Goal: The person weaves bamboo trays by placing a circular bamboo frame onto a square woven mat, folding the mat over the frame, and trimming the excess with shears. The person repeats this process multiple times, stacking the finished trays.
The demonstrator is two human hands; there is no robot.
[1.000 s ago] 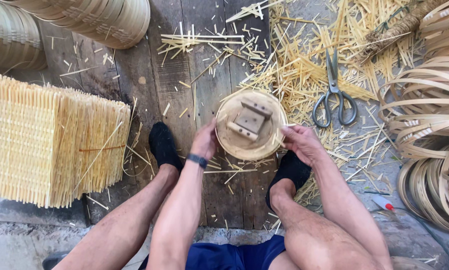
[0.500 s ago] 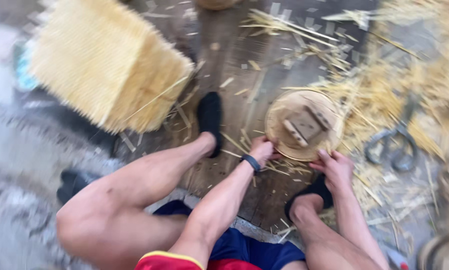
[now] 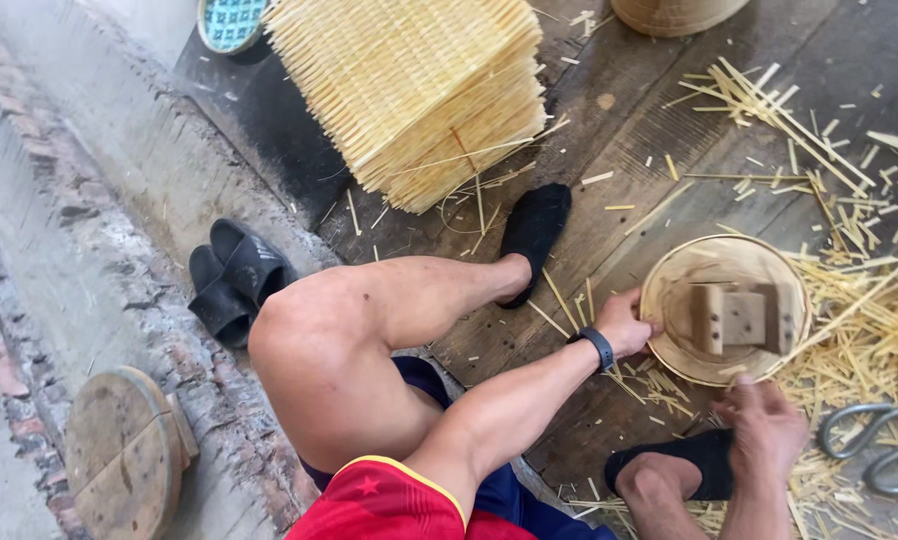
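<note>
Two hands are set on a round woven bamboo tray (image 3: 726, 308) lying between them on the plank floor (image 3: 609, 110). Its left rim is gripped by the left hand (image 3: 624, 322). Its near rim is touched by the right hand (image 3: 766, 425); that grip cannot be told.

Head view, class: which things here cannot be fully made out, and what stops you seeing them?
- Scissors: blades cut off by the right edge.
- Right hand: blurred, so its grip on the round bamboo basket is unclear.
- Left hand: fingertips hidden over the basket rim.
- Patterned round thing: cut by the top edge, partly behind the stack of woven mats.
</note>
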